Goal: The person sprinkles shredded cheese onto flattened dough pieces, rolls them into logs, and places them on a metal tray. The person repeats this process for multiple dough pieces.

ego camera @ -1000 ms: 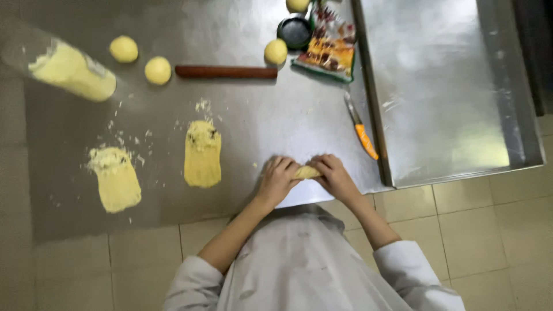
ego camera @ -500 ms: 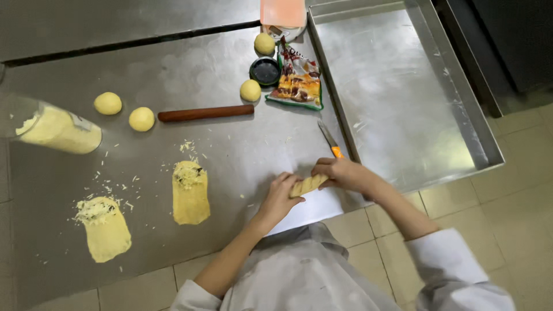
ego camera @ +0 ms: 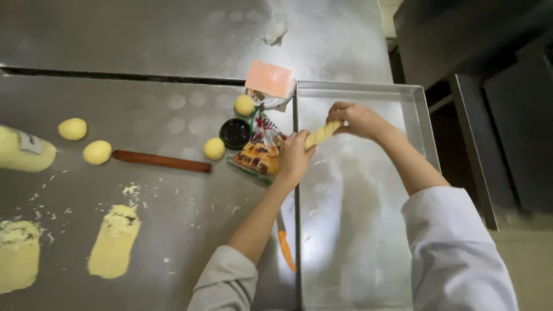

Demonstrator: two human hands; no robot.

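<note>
Presently I hold the rolled dough strip (ego camera: 321, 134) at both ends above the metal tray (ego camera: 368, 92), near its far left corner. My left hand (ego camera: 295, 156) pinches the lower end between thumb and fingers; my right hand (ego camera: 356, 118) is closed over the upper end. The strip runs on a slant between them and does not touch the tray.

Handling, judged by look — pale yellow, soft, light. It sags little across the short span, so it seems firm enough for a two-point carry, but I expect it would stretch or tear if pulled lengthwise. Best held near the ends with light finger pressure, no squeeze, as a hard pinch would likely leave dents. The tray looks lightly floured, so sticking should be slight.

On the steel surface (ego camera: 173, 69) to my left: two flattened dough ovals (ego camera: 114, 242) with crumbs about them, a wooden rolling pin (ego camera: 162, 161), several small dough balls (ego camera: 97, 152), a round black lid (ego camera: 235, 133), and a printed wrapper (ego camera: 259, 154) just beside my left hand. An orange-handled tool (ego camera: 286, 250) lies along the tray's left edge — partly hidden by my forearm.
</note>
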